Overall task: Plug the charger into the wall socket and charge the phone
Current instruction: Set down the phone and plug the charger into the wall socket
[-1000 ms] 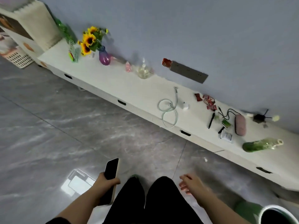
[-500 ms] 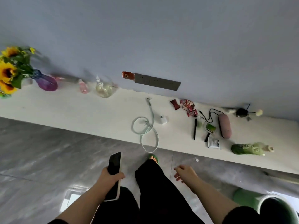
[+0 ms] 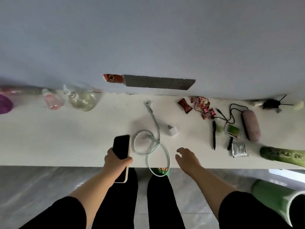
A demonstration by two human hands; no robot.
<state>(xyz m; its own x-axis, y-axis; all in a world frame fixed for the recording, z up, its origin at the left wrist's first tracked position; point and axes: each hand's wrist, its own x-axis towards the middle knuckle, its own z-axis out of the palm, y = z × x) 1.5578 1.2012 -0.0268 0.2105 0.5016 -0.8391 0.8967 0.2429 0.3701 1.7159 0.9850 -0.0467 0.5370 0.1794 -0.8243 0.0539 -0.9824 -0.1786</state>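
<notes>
My left hand grips a phone with a dark screen, held over the front edge of a long white shelf. A white charger plug lies on the shelf beside a pale coiled cable, one loop of which hangs over the edge. My right hand hovers open over the shelf, just right of the coil and below the plug. A grey row of wall sockets sits on the wall above the shelf.
Red candy wrappers, a black pen, a pink case with a black cord, a foil sachet and a green bottle lie to the right. Clear bottles stand at the left. A green bin stands on the floor.
I have stepped up to the shelf. Both hands have risen from over the floor to over the shelf's front edge, the left still holding the phone, the right nearing the cable.
</notes>
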